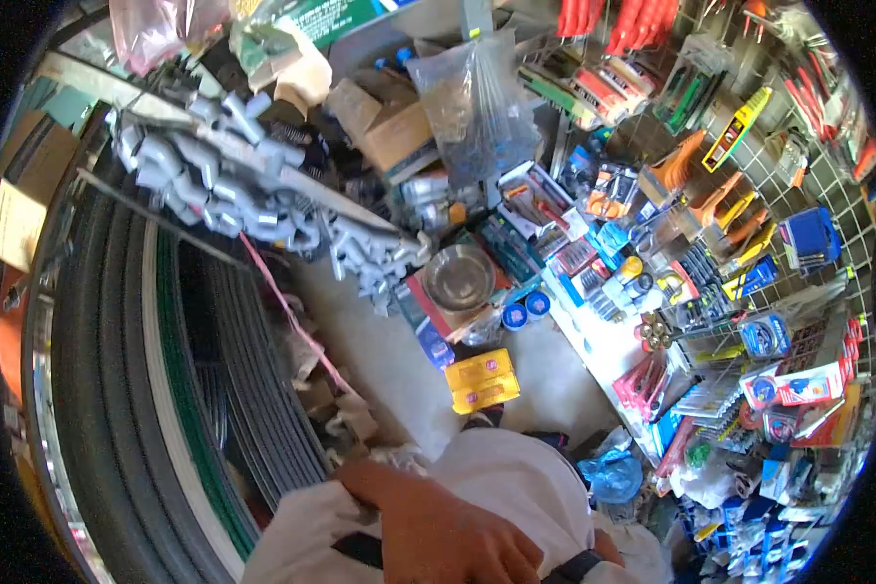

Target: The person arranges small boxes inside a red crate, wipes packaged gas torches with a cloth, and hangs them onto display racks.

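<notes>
What looks like my left hand (462, 545) is at the bottom edge, close to my body, its back and knuckles facing the camera. Its fingertips curl out of sight, so whether it holds anything is hidden. A small patch of skin (608, 547) at the lower right, partly behind white cloth, seems to belong to my right arm or hand; no fingers show there. White clothing (516, 472) spreads below me, with dark straps near the hand. On the floor ahead of my feet lies a yellow box (483, 381).
Grey pipe fittings (200, 180) are heaped on the left shelf above coiled black hose (107, 370). A round metal pan (459, 277) and blue-lidded tins (514, 316) stand ahead. Packaged tools hang on a wire rack (852, 229) at right. A blue plastic bag (615, 472) lies near my feet.
</notes>
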{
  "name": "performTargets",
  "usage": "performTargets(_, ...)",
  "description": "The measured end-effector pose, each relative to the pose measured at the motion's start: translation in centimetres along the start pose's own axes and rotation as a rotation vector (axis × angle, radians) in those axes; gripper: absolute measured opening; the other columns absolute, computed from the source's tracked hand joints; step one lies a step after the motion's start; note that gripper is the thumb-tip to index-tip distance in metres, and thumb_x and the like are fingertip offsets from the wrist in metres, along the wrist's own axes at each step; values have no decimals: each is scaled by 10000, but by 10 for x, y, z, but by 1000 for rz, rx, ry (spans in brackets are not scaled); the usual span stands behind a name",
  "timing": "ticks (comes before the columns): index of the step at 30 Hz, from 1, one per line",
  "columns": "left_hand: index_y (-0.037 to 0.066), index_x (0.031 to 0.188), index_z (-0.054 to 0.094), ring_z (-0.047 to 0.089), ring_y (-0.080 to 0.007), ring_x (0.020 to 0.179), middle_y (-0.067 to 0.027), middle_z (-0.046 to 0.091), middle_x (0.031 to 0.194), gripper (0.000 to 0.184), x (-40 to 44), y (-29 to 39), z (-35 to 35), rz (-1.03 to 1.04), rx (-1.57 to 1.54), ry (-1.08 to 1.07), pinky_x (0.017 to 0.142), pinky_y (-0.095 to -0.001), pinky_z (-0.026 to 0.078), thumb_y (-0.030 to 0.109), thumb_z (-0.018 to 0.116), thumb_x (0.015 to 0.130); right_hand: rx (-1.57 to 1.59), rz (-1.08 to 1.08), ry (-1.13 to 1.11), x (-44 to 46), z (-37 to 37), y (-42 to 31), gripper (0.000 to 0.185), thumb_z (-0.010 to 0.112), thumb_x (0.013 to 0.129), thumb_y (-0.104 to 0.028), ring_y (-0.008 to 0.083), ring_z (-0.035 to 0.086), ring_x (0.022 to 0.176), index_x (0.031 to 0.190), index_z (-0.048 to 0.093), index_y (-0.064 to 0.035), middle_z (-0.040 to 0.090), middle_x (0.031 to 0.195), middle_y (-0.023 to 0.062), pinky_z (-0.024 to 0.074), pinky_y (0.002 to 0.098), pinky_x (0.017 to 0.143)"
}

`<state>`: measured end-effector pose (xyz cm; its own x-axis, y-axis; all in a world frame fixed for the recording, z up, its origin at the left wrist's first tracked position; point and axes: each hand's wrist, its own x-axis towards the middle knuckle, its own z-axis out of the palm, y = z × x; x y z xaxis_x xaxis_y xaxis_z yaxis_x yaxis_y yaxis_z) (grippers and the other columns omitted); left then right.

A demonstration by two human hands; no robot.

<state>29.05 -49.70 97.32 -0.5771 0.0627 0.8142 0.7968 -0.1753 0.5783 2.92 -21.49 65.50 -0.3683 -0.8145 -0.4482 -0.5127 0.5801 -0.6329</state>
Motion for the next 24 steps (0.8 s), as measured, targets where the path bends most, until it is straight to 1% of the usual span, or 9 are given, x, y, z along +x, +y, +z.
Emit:
performTargets(6, 149, 1037, 658, 606, -296, 795, -118, 634, 1038, 350, -33, 56, -3, 82, 255, 20, 680, -420, 479, 451, 683, 863, 62, 255, -161, -2, -15, -27, 397, 639, 868, -301, 267, 658, 716, 1163, 605, -37, 691, 952, 167, 532, 420, 660)
performTargets(9, 164, 1057, 648, 605, -291, 780, -123, 630, 1055, 332, -36, 60, -7, 113, 299, 3, 667, -418, 481, 448, 655, 885, 118, 341, -229, -15, -20, -31, 401, 637, 867, -292, 257, 653, 703, 1178, 596, -42, 689, 947, 158, 530, 411, 643)
performTargets(10, 169, 1064, 645, 605, -290, 775, -124, 629, 1060, 326, -36, 60, -5, 117, 284, -19, 662, -417, 482, 447, 646, 893, 142, 372, -256, -22, -20, -31, 403, 636, 867, -289, 254, 651, 699, 1183, 593, -44, 688, 945, 156, 529, 408, 638)
performTargets(13, 165, 1094, 620, 607, -285, 769, -131, 618, 1083, 340, -31, 49, -9, -26, 117, -176, 651, -407, 494, 455, 601, 916, 218, 447, -337, -39, -20, -29, 408, 634, 866, -280, 243, 645, 686, 1199, 583, -49, 686, 940, 147, 527, 399, 621)
performTargets(16, 139, 1128, 596, 614, -274, 772, -130, 620, 1055, 381, -24, 29, -4, -49, -75, -245, 652, -393, 501, 457, 595, 918, 319, 520, -445, -60, -14, -22, 415, 632, 866, -271, 233, 639, 674, 1214, 574, -54, 684, 935, 139, 525, 389, 604)
performTargets(19, 120, 1072, 615, 622, -269, 777, -138, 617, 1041, 322, 1, 21, -7, 24, -224, -251, 626, -373, 487, 410, 583, 935, 436, 589, -554, -82, -9, -14, 423, 630, 865, -262, 222, 634, 661, 1230, 565, -60, 682, 929, 130, 522, 380, 587)
performTargets(22, 103, 997, 624, 608, -250, 735, -103, 621, 919, 252, 8, 25, -10, 19, -299, -376, 596, -361, 459, 344, 567, 953, 547, 651, -661, -105, -3, -3, 431, 627, 864, -253, 212, 628, 649, 1246, 555, -65, 679, 924, 122, 520, 371, 570)
performTargets(24, 91, 913, 619, 586, -235, 695, -63, 595, 818, 217, 20, 31, -20, -54, -248, -561, 580, -356, 442, 294, 557, 958, 620, 684, -732, -123, 2, 5, 438, 626, 864, -248, 205, 624, 640, 1256, 549, -68, 678, 920, 116, 519, 365, 559)
